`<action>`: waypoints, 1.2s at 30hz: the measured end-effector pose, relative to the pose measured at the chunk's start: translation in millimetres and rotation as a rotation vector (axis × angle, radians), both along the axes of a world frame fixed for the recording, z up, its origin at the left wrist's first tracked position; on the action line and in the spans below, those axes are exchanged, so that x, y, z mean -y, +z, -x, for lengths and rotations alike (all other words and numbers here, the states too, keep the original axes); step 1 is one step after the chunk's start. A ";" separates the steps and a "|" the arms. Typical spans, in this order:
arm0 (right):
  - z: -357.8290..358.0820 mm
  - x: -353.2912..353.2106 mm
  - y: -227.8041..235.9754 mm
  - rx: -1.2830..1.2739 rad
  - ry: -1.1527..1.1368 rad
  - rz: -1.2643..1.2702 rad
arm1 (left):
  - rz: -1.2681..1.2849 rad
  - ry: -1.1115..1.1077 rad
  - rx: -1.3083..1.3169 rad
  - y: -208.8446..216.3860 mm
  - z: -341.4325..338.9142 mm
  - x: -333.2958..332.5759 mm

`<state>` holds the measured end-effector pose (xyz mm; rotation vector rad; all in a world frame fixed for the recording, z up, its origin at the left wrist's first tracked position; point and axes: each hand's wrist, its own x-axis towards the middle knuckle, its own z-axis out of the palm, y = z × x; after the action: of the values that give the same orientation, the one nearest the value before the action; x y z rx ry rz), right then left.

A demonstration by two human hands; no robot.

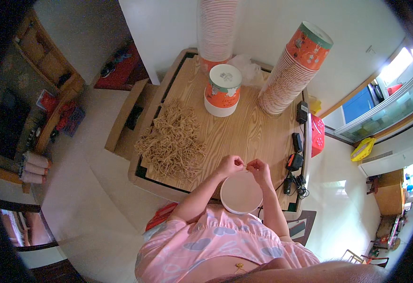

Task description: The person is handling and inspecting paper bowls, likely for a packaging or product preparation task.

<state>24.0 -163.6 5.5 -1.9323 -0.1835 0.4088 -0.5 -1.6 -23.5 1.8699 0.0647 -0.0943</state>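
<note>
Both of my hands meet at the far rim of a white paper bucket (242, 192), whose open mouth faces up close to my body at the table's front edge. My left hand (230, 165) is closed in a pinch, and my right hand (260, 171) pinches just beside it. A short bit of thin tan cord shows between the fingertips, at the rim; most of it is hidden by the fingers. To the left lies a tangled heap of tan cords (174, 141) on the wood-grain table (220, 137).
Beyond my hands stands an upside-down orange and white paper bucket (222, 96). Tall bucket stacks rise at the back (217, 33) and the right (294, 70), with a clear plastic bag (248, 68) between them. Black power adapters (295, 162) and cables line the right edge.
</note>
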 end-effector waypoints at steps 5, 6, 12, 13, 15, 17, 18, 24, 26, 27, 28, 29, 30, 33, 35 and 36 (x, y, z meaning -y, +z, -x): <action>-2.0 -0.1 -1.4 -0.026 -0.019 -0.008 | 0.079 0.038 -0.006 1.9 0.1 -4.6; -2.3 -1.7 0.6 -0.025 0.002 -0.019 | 0.103 0.058 -0.002 -0.5 -0.8 -4.9; -13.2 -10.9 9.4 -0.005 0.093 0.062 | 0.336 0.079 0.049 -9.5 -12.6 -5.8; -16.7 -10.1 7.2 -0.025 0.106 0.057 | 0.335 0.076 0.052 -6.9 -14.1 -5.4; -18.6 -8.9 7.2 -0.027 0.092 0.067 | 0.410 0.094 0.032 -4.5 -14.2 -4.9; -18.5 -11.5 8.8 -0.033 0.084 0.077 | 0.376 0.098 0.003 -11.0 -13.5 -5.8; -18.1 -12.0 8.6 -0.020 0.078 0.059 | 0.343 0.095 -0.025 -14.2 -14.0 -5.8; -18.8 -13.4 3.0 -0.059 0.049 -0.064 | 0.362 0.116 -0.049 -14.9 -16.7 -2.6; -19.2 -11.3 1.6 -0.040 0.041 -0.064 | 0.277 0.107 -0.041 -9.5 -17.3 -1.9; -18.6 -12.7 4.8 0.010 0.039 0.015 | 0.191 0.106 -0.031 -10.4 -17.0 -2.8; -17.6 -14.0 7.9 0.060 0.037 0.094 | 0.190 0.109 -0.032 -11.4 -16.9 -3.7; -15.9 -15.5 11.0 0.059 0.040 0.093 | 0.144 0.094 -0.013 -12.3 -16.9 -4.8; -13.5 -16.9 15.5 0.112 0.038 0.136 | 0.099 0.077 0.006 -12.1 -16.8 -5.0; -11.3 -16.6 15.9 0.218 0.055 0.193 | 0.068 0.077 -0.001 -8.9 -15.1 -4.2; -10.8 -14.9 14.6 0.272 0.070 0.208 | 0.030 0.066 -0.002 -3.1 -14.7 -3.4; -10.0 -15.7 15.8 0.260 0.076 0.208 | -0.009 0.060 -0.002 -1.4 -13.9 -3.6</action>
<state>33.9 -147.9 21.3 -2.1864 -0.3976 0.2310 13.4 2.0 -24.9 1.8748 0.1228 -0.0540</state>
